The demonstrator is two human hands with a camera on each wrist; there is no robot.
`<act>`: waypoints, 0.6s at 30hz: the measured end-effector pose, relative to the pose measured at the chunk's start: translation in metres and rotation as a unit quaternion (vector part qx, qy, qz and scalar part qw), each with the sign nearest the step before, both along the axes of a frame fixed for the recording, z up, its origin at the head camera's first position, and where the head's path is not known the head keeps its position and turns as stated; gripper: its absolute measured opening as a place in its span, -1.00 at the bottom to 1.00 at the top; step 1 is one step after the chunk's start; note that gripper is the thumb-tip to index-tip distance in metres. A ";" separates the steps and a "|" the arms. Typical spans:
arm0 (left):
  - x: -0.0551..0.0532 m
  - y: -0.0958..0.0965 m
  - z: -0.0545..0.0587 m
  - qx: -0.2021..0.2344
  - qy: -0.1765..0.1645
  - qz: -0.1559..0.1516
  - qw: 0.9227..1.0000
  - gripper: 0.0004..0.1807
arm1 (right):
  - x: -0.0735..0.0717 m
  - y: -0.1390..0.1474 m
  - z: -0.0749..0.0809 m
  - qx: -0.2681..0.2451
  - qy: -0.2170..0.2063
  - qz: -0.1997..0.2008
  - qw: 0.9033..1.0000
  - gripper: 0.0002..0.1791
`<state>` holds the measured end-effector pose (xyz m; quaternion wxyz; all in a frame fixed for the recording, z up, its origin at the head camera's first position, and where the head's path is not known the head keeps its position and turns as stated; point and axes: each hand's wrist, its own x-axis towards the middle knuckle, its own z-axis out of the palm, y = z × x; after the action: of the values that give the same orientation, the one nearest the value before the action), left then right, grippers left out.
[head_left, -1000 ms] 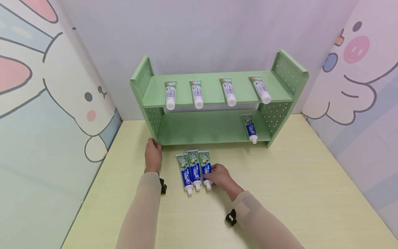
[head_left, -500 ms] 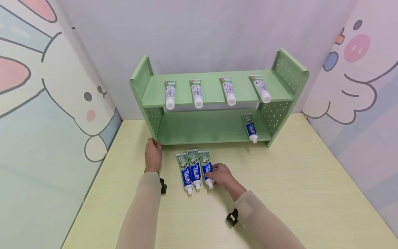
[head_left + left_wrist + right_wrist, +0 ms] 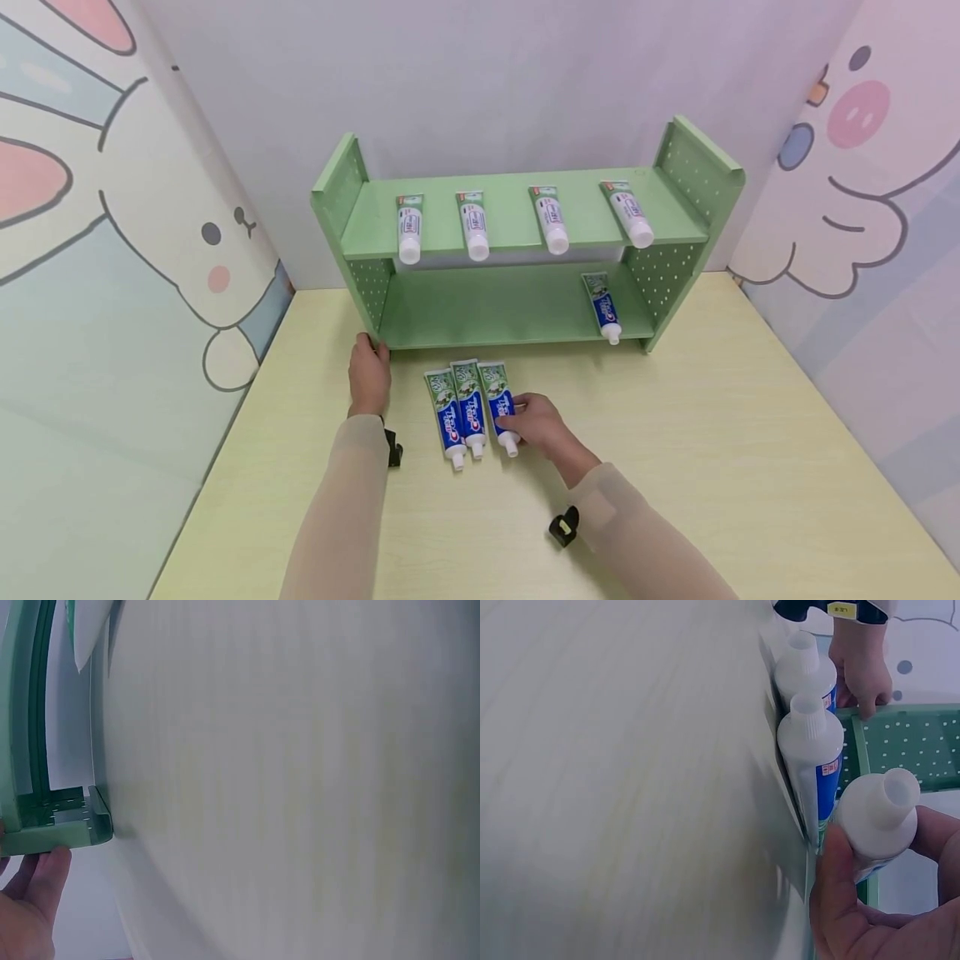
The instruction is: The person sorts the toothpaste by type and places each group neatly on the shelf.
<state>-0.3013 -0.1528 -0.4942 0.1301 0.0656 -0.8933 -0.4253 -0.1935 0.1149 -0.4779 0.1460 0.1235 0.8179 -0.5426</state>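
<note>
Beside 2 tubes (image 3: 469,406), the right hand (image 3: 537,421) pinches another tube (image 3: 497,390); left hand (image 3: 369,377), partly hidden, grips rack (image 3: 465,308).

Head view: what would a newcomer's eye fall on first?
Probably the pale-green, perforated two-tier shelf mid-picture, with four white-and-green toothpaste tubes lying along its upper board. Next, perhaps, the row of three blue-and-green toothpaste tubes in front, where the right hand's grip pinches the rightmost tube.
</note>
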 end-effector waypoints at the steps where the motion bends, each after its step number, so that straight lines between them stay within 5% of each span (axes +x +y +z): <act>1: 0.000 0.000 0.000 0.001 0.000 0.000 1.000 -0.67 | 0.000 0.000 0.000 -0.001 0.001 0.000 1.000 -0.44; 18: 0.000 -0.001 -0.001 0.006 -0.005 -0.002 1.000 -0.66 | 0.003 0.004 0.008 -0.008 0.014 -0.002 1.000 -0.42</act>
<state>-0.3017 -0.1533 -0.4950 0.1246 0.0670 -0.8915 -0.4304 -0.1909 0.1194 -0.4699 0.1345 0.1164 0.8154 -0.5509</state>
